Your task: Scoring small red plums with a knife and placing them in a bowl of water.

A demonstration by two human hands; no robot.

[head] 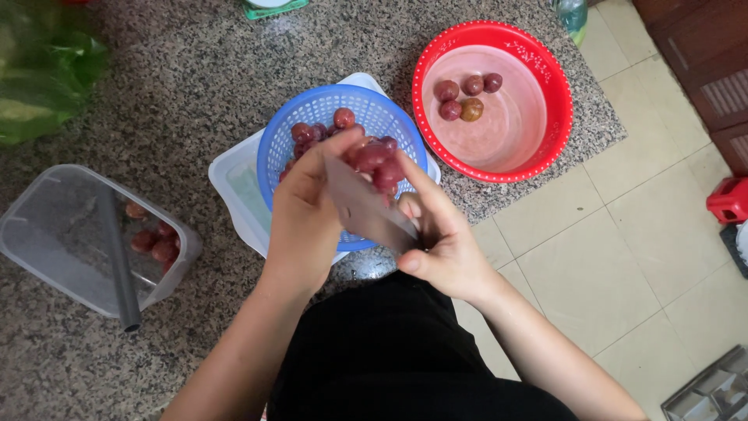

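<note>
My left hand [305,222] pinches a dark red round fruit [372,158] at its fingertips, above the near rim of a blue perforated colander [280,140] that holds several more red fruits. My right hand [440,242] grips a wide-bladed knife [366,209]; the blade lies flat between my hands, its edge against the held fruit. The colander sits on a white rectangular tray [230,183] on the speckled granite counter.
A red basin [549,117] at the right holds several fruits in water. A clear plastic box [47,234] at the left holds a few fruits, a grey rod across its rim. A green bag [39,70] lies far left. Tiled floor lies right of the counter.
</note>
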